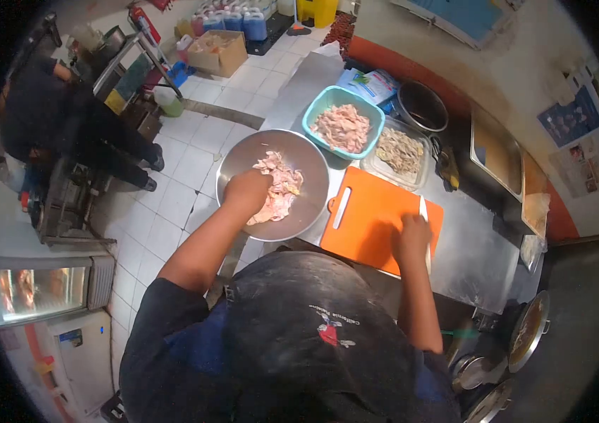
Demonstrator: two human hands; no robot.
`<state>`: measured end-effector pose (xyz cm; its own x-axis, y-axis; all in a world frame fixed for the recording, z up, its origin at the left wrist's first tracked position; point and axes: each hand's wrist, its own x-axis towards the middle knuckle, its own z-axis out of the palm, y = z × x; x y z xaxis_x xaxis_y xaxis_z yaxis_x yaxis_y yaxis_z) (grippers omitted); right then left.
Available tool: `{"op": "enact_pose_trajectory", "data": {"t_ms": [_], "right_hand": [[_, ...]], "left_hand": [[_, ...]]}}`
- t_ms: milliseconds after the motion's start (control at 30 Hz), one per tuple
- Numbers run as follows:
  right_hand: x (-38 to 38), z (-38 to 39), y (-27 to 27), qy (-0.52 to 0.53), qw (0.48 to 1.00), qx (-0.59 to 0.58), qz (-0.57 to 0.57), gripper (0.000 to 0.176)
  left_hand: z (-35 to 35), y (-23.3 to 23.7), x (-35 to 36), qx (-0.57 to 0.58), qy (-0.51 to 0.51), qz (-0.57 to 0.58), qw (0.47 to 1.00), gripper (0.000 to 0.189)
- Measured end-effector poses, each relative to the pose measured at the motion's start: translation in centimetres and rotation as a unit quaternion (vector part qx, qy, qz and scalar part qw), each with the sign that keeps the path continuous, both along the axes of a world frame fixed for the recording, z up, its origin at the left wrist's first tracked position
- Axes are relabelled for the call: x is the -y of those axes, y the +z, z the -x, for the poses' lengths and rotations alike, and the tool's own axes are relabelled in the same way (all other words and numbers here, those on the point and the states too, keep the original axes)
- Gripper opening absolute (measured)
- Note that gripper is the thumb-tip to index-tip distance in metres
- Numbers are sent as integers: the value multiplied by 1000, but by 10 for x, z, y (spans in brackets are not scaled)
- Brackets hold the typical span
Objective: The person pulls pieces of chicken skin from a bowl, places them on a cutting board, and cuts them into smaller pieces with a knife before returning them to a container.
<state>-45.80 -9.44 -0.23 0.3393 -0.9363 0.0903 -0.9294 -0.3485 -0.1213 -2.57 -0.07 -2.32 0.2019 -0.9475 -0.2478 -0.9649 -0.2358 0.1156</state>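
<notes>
Reaching into a wide steel bowl [313, 204], my left hand [248, 192] is closed on pale pink pieces of raw meat [282, 185], which look like chicken; its fingertips are partly hidden. My right hand [412, 236] is closed around a knife [423, 206] over the right side of the orange cutting board [363, 218]. The knife's white length shows above and below the hand. Behind the bowl and board stands a turquoise basin [320, 99] with more cut raw meat [341, 127]. Beside it, a clear container [423, 176] holds greyish strips [399, 151].
A metal counter [468, 254] runs under the board. At the back stand a dark pot [423, 106] and metal trays [500, 151]. Pans [528, 331] are at lower right. Another person [66, 116] stands at left by a rack. A cardboard box [218, 53] sits on the tiled floor.
</notes>
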Motion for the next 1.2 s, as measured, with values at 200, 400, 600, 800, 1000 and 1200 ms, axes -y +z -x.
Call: {"op": "enact_pose_trajectory", "data": {"t_ms": [200, 400, 600, 800, 1000, 1200], "right_hand": [[101, -189, 4, 174, 982, 66, 30, 37], [156, -219, -9, 133, 974, 119, -137, 23], [134, -218, 24, 51, 991, -97, 72, 41], [104, -215, 34, 36, 993, 105, 48, 42], [1, -242, 58, 229, 897, 347, -150, 54], [-28, -266, 23, 203, 879, 349, -252, 43]], "left_hand": [[0, 23, 6, -27, -29, 21, 999, 37], [-9, 7, 17, -65, -79, -4, 995, 52], [-11, 6, 32, -84, -124, -26, 988, 25], [-35, 44, 23, -396, -94, 130, 904, 23], [-42, 60, 19, -468, -51, 207, 858, 22], [-39, 65, 13, -674, 91, 43, 732, 32]]}}
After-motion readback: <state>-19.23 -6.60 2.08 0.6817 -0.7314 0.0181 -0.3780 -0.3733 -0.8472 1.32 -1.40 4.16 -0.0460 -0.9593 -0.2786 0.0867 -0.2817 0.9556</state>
